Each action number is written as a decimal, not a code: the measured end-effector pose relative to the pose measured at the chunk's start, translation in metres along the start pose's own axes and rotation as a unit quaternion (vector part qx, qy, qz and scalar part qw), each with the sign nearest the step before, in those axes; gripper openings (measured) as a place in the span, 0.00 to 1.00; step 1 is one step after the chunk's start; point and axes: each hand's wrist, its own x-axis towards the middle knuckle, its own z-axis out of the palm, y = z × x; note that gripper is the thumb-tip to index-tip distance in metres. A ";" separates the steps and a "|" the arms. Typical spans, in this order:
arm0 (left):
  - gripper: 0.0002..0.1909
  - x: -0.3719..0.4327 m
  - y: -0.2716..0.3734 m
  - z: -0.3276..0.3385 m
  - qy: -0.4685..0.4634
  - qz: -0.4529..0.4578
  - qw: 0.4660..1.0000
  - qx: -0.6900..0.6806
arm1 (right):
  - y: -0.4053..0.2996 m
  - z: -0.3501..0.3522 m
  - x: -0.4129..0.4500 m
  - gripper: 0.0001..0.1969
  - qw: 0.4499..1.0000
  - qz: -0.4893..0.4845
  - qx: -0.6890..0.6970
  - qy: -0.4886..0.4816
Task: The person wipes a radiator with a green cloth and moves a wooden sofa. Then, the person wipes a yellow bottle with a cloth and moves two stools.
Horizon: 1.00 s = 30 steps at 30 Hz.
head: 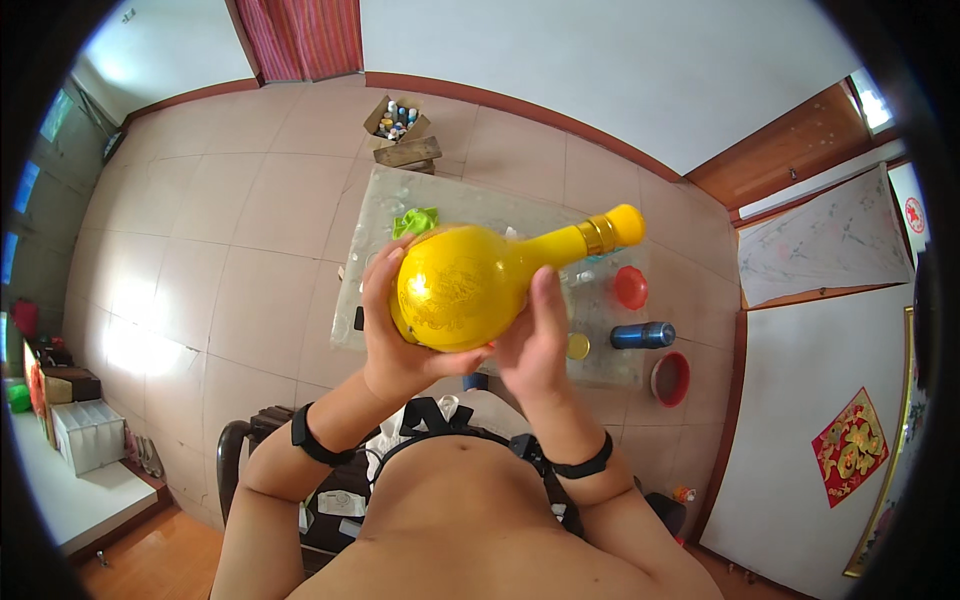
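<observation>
A glossy yellow bottle with a round body, embossed ornament and a gold-ringed neck is held up in front of me. It lies tilted on its side, its capped end pointing right and away. My left hand grips the base end of the body, fingers behind and thumb underneath. My right hand is at the near side, by the shoulder of the bottle, with its thumb raised beside the neck; its other fingers are mostly hidden. Below the bottle, a bright green cloth rests on a table with a clear cover.
On the table's right side are a red dish, a blue thermos flask lying down and a round gold lid. A red-rimmed basin stands beyond the table edge. Past the far edge are a wooden stool and a cardboard box of bottles.
</observation>
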 end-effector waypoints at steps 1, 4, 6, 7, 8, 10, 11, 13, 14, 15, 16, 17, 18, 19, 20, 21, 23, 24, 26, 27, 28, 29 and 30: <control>0.61 -0.003 0.004 0.002 -0.002 -0.019 0.999 -0.032 | -0.005 -0.002 0.008 0.26 1.000 0.013 -0.006 -0.003; 0.60 -0.008 0.024 0.005 -0.034 -0.220 0.957 -0.185 | -0.017 -0.004 0.019 0.18 0.999 -0.001 -0.027 0.036; 0.59 -0.007 0.021 0.001 -0.079 -0.237 0.953 -0.173 | -0.023 0.002 0.022 0.10 0.993 -0.019 -0.060 0.101; 0.58 -0.006 0.018 -0.004 -0.123 -0.253 0.946 -0.159 | -0.025 -0.001 0.025 0.10 0.993 -0.021 -0.060 0.101; 0.55 -0.002 0.015 -0.015 -0.206 -0.226 0.949 -0.077 | -0.028 -0.007 0.029 0.10 0.990 -0.025 -0.082 0.114; 0.54 0.004 0.011 -0.016 -0.170 -0.207 0.959 -0.093 | -0.029 -0.010 0.030 0.09 0.986 -0.029 -0.103 0.125; 0.53 0.008 0.008 -0.016 -0.132 -0.189 0.967 -0.108 | -0.028 -0.009 0.030 0.10 0.980 -0.040 -0.162 0.111; 0.50 0.033 0.021 -0.017 -0.112 -0.184 0.972 -0.092 | -0.026 -0.011 0.026 0.10 0.969 -0.049 -0.219 0.098; 0.49 0.047 0.027 -0.019 -0.171 -0.177 0.967 -0.062 | -0.022 -0.011 0.023 0.10 0.951 -0.023 -0.298 0.078; 0.48 0.059 0.034 -0.020 -0.229 -0.169 0.958 -0.032 | -0.018 -0.011 0.019 0.11 0.925 0.003 -0.375 0.058; 0.48 0.072 0.044 -0.017 -0.260 -0.179 0.948 -0.041 | -0.010 -0.012 0.016 0.12 0.914 -0.017 -0.403 0.040; 0.50 0.078 0.052 -0.009 -0.290 -0.184 0.939 -0.017 | -0.004 -0.010 0.011 0.12 0.924 -0.004 -0.380 0.033; 0.44 0.090 0.066 -0.001 -0.308 -0.235 0.921 -0.028 | -0.005 -0.010 0.006 0.13 0.913 -0.037 -0.405 -0.021; 0.38 0.098 0.076 0.002 -0.322 -0.287 0.902 -0.032 | -0.003 -0.007 0.004 0.15 0.900 -0.068 -0.424 -0.083; 0.38 0.097 0.072 0.004 -0.319 -0.288 0.903 -0.027 | 0.000 -0.003 0.002 0.15 0.900 -0.068 -0.421 -0.088; 0.31 0.095 0.065 0.009 -0.313 -0.332 0.889 -0.036 | 0.000 0.004 0.000 0.18 0.865 -0.059 -0.491 -0.086; 0.25 0.092 0.061 0.013 -0.308 -0.374 0.874 -0.046 | 0.000 0.012 0.001 0.21 0.825 -0.051 -0.557 -0.081; 0.17 0.088 0.062 0.011 -0.262 -0.350 0.896 -0.081 | -0.001 0.016 0.003 0.23 0.812 -0.036 -0.576 -0.088; 0.08 0.090 0.057 0.006 -0.216 -0.303 0.918 -0.134 | -0.011 0.024 0.006 0.26 0.770 -0.071 -0.622 -0.126; 0.06 0.094 0.056 0.005 -0.201 -0.315 0.912 -0.172 | -0.014 0.022 0.002 0.33 0.766 -0.102 -0.617 -0.147; 0.06 0.100 0.056 0.003 -0.173 -0.346 0.899 -0.206 | -0.017 0.022 0.000 0.34 0.765 -0.128 -0.610 -0.161; 0.06 0.106 0.058 0.001 -0.144 -0.377 0.884 -0.238 | -0.021 0.024 -0.003 0.36 0.764 -0.154 -0.602 -0.175; 0.06 0.113 0.059 0.000 -0.147 -0.377 0.884 -0.235 | -0.019 0.019 -0.005 0.36 0.766 -0.155 -0.600 -0.172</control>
